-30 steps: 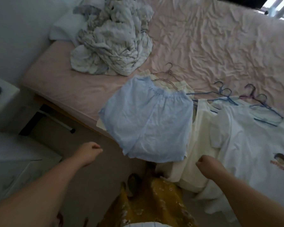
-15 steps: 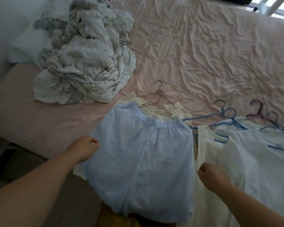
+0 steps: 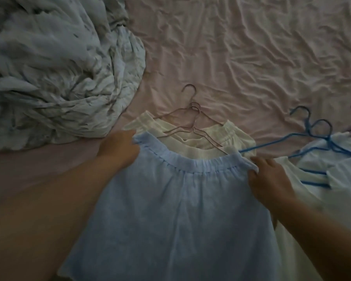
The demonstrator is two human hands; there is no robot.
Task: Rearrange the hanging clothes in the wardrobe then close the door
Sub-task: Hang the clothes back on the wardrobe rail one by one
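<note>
Hands clamped on waistband corners of blue shorts (image 3: 170, 209), left hand (image 3: 120, 149) at 9 o'clock, right hand (image 3: 270, 179) at 3; shorts lie flat on bed (image 3: 231, 57) at 6 o'clock, atop cream garments (image 3: 207, 136) on wire hangers (image 3: 193, 118), likely spread for hanging.

hands 2 (image 3: 120, 148) | blue shorts 1 (image 3: 176, 209) | blue hangers 2 (image 3: 312, 134) | crumpled blanket 1 (image 3: 55, 74)

Shorts (image 3: 170, 209): we see plain pale blue.
Garments beneath (image 3: 211, 136): we see cream.
Wire hangers (image 3: 193, 118): we see pinkish metal.
Other hangers (image 3: 320, 138): we see bright blue.
Sheet (image 3: 241, 57): we see pale pink.
Blanket (image 3: 55, 67): we see white with grey streaks.
</note>
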